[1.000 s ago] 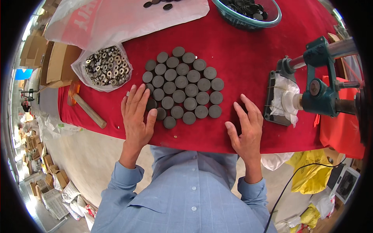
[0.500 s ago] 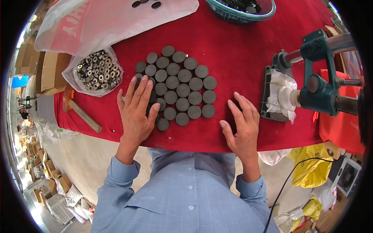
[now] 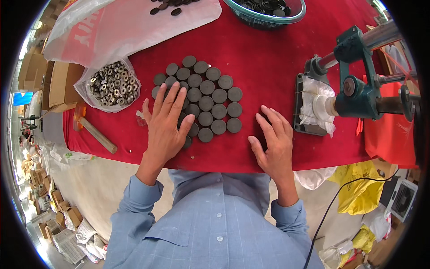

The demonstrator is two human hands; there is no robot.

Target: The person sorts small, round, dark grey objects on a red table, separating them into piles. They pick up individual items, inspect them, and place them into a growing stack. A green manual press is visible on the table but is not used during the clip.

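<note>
Several dark grey round discs point(image 3: 206, 103) lie flat in a close-packed cluster on the red cloth point(image 3: 264, 58). My left hand point(image 3: 163, 121) rests over the left side of this cluster, fingers stretched out and thumb apart, and it covers some of the discs. To the right of the cluster, my right hand point(image 3: 275, 143) lies on the cloth with its fingers spread and nothing in them. A clear plastic bag point(image 3: 134, 96) full of shiny metal rings point(image 3: 114, 83) stands left of my left hand. Beside the bag is a hammer point(image 3: 97, 134) with a wooden handle.
A green hand press point(image 3: 354, 87) with a white-wrapped base stands at the right. At the far edge, a teal bowl point(image 3: 298, 19) holds dark discs, and a white plastic sack point(image 3: 179, 29) has more discs on it. A cardboard box point(image 3: 66, 85) sits at the left.
My left hand has moved a little to the right across the discs, covering more of the cluster's lower left. My right hand stays spread in nearly the same place. The view has shifted slightly.
</note>
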